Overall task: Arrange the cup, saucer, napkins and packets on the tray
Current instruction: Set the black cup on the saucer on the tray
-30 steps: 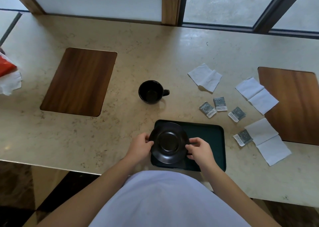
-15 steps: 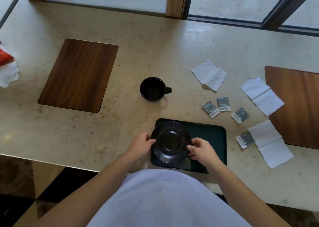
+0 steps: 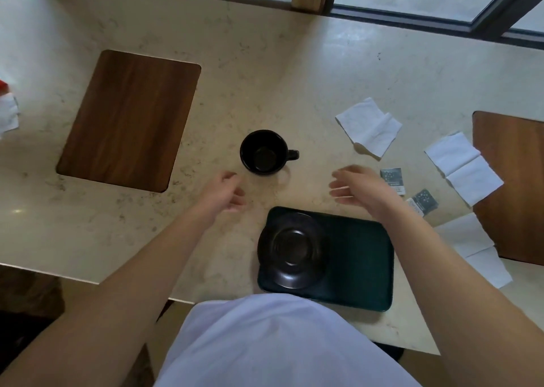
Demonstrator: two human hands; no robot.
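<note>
The saucer sits on the left end of the tray, whose long side runs left-right at lower centre; the cup, handle pointing right, stands above it on the counter. Left hand loosely curled and right hand spread, both empty, flank the cup.

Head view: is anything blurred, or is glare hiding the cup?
Head view: both hands, left hand and right hand, are motion-smeared; the cup and saucer are sharp; no glare on the cup, only soft window sheen on the counter; straight edges bow from the wide-angle lens.
</note>
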